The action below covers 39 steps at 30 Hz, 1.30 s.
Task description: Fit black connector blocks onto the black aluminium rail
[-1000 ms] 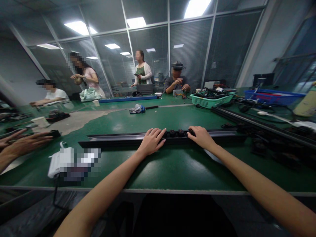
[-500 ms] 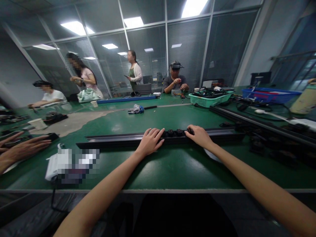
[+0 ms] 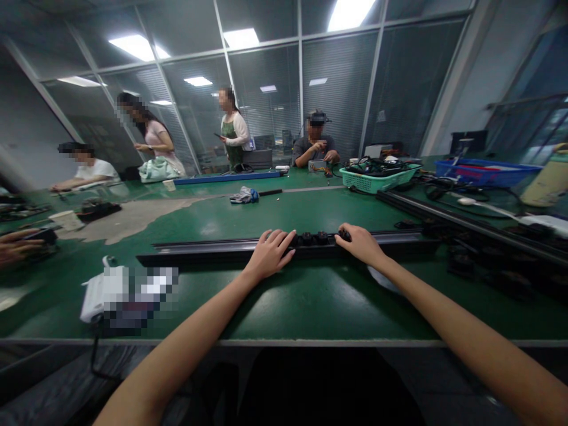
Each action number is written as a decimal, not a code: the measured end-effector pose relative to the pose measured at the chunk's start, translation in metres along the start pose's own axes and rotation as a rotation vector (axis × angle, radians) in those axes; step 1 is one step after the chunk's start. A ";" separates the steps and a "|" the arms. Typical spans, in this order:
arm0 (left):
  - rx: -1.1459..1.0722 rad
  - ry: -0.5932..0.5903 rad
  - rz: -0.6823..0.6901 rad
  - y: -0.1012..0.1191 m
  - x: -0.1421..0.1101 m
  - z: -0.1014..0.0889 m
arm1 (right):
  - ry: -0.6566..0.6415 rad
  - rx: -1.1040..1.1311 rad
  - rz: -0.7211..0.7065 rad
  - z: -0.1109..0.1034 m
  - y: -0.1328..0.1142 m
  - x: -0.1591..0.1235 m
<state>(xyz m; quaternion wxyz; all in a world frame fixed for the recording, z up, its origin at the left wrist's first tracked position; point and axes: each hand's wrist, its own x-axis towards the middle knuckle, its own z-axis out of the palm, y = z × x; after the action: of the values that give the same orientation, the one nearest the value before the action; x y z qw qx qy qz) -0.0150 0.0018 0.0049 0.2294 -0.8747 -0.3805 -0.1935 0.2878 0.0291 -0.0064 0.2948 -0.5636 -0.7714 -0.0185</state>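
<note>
Lying crosswise on the table before me is a long black rail (image 3: 208,251) with a shiny channel along its top. Several small black blocks (image 3: 322,238) sit in a row in the channel near its middle. My left hand (image 3: 271,253) holds the rail just left of them, fingers over the top and thumb at the near side, partly covering the leftmost block. At the row's right end my right hand (image 3: 362,244) pinches another small black block (image 3: 343,235) between thumb and fingers. What kind of part the blocks are is too dark to tell.
A second long rail (image 3: 444,218) and dark loose parts (image 3: 492,266) lie at right. Behind them stand a green basket (image 3: 377,180) of cables and a blue tray (image 3: 488,173). A white device (image 3: 95,296) is at left, near a co-worker's hand (image 3: 15,248). Other people are across the table.
My left hand stays on the rail. My right hand with its block has shifted very slightly. The co-worker's hands at the left have drawn back toward the frame edge.
</note>
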 end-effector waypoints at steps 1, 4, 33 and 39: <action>0.001 -0.001 0.001 0.000 0.000 0.000 | -0.001 0.000 -0.004 0.000 0.000 0.000; 0.003 -0.004 0.003 0.000 0.000 0.000 | -0.006 0.000 -0.009 0.000 0.001 0.000; 0.007 -0.004 -0.001 0.000 -0.001 0.001 | -0.024 0.043 0.043 -0.009 0.007 0.000; -0.001 -0.006 0.000 0.000 -0.001 0.001 | -0.022 0.047 0.039 -0.010 0.007 -0.001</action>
<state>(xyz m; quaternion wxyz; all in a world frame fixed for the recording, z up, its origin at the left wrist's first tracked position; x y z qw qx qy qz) -0.0156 0.0016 0.0040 0.2277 -0.8755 -0.3809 -0.1911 0.2985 0.0273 -0.0013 0.2996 -0.5716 -0.7638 0.0115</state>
